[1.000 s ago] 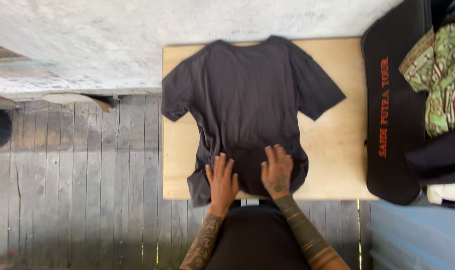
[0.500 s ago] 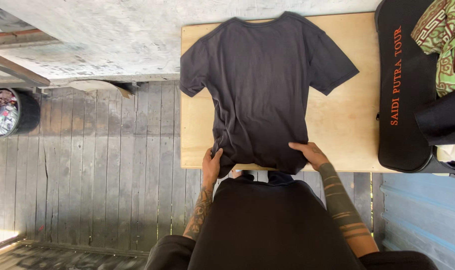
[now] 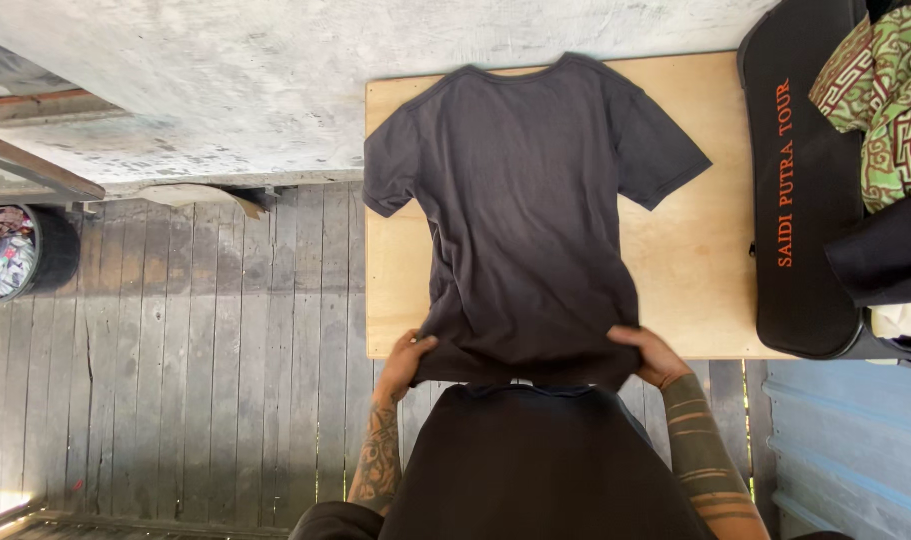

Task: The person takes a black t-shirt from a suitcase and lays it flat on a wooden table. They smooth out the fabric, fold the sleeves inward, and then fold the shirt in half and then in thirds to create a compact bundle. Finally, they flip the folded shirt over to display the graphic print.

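Dark grey cloth covers most of the board: it is a T-shirt (image 3: 525, 210) lying flat on a light wooden board (image 3: 695, 250). The neck of the T-shirt is at the far edge of the board, and the bottom hem hangs a little over the near edge. One sleeve sticks out past the left edge of the board, and the other sleeve lies flat on the wood toward the right side. The left hand (image 3: 405, 362) is closed on the bottom left corner of the T-shirt, right at the near edge of the board. The right hand (image 3: 653, 355) is closed on the bottom right corner, also at the near edge. Both hands pinch the cloth, and the hem runs straight between them. Past the right edge of the board sits a black bag (image 3: 800, 200) with orange letters on it. A green patterned cloth (image 3: 875, 90) lies on top of that bag at the far right. Under the board is a floor of grey wooden planks (image 3: 195, 350). A round black bin (image 3: 20, 250) full of scraps stands on the floor, well apart, near the left side.
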